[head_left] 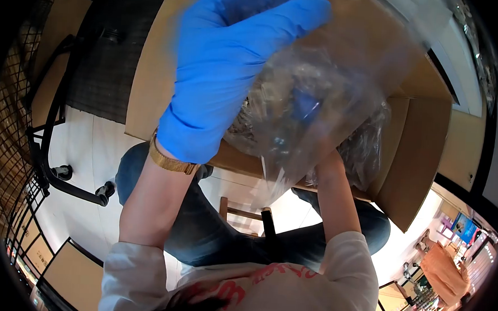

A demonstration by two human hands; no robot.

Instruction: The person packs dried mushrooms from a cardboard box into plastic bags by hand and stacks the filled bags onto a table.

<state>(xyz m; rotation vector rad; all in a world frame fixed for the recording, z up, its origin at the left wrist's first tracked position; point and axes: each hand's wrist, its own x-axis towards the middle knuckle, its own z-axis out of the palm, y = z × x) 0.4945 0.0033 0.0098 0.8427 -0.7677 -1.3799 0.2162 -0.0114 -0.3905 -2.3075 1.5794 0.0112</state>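
My left hand (225, 64), in a blue glove with a gold watch (170, 158) at the wrist, is raised over an open cardboard box (413, 144). Its thumb points right, and its fingers curl at the top edge around the upper part of a clear plastic bag (289, 81). The bag hangs crumpled and blurred in front of the box. My right forearm (338, 197) reaches up behind or into this plastic, which veils my right hand, so its fingers cannot be made out. A blue patch shows through the film. More clear plastic packaging (365, 142) lies inside the box.
The box stands before my knees. To the left are a black wire rack (18, 104), a black wheeled frame (50, 139) and a dark mat (111, 52). Light cabinets (461, 141) stand at the right; an orange-brown cover (445, 273) is at the lower right.
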